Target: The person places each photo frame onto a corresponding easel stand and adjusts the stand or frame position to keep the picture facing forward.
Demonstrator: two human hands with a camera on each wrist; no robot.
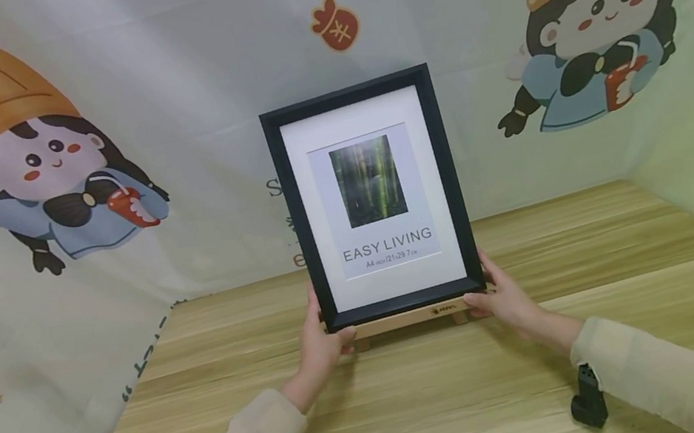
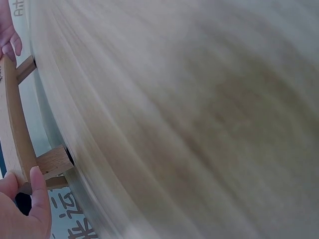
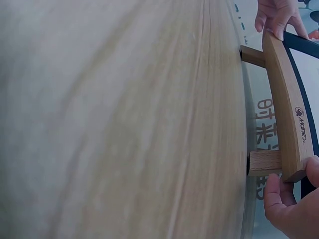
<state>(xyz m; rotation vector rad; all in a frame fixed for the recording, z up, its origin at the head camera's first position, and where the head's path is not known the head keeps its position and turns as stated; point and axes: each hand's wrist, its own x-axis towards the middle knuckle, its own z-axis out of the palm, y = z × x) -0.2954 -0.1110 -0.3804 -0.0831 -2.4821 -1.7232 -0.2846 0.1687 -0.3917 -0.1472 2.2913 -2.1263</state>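
A black picture frame (image 1: 459,200) with a white mat and a bamboo print reading "EASY LIVING" leans upright on the ledge of a wooden tabletop easel (image 1: 396,321). At the ledge's left end my left hand (image 1: 323,340) grips the wood, thumb in front. My right hand (image 1: 500,296) holds the other end, its thumb on the front too. In the right wrist view, the right hand (image 3: 294,204) pinches below the ledge's corner, near a short easel leg (image 3: 264,163). The left hand (image 2: 30,209) does likewise in the left wrist view. The frame hides the easel's upper part.
The easel stands on a wood-grain table (image 1: 414,393). Behind it hangs a pale cloth backdrop (image 1: 204,118) printed with cartoon figures, which also runs along both sides. Black devices (image 1: 588,397) hang beneath the sleeved wrists.
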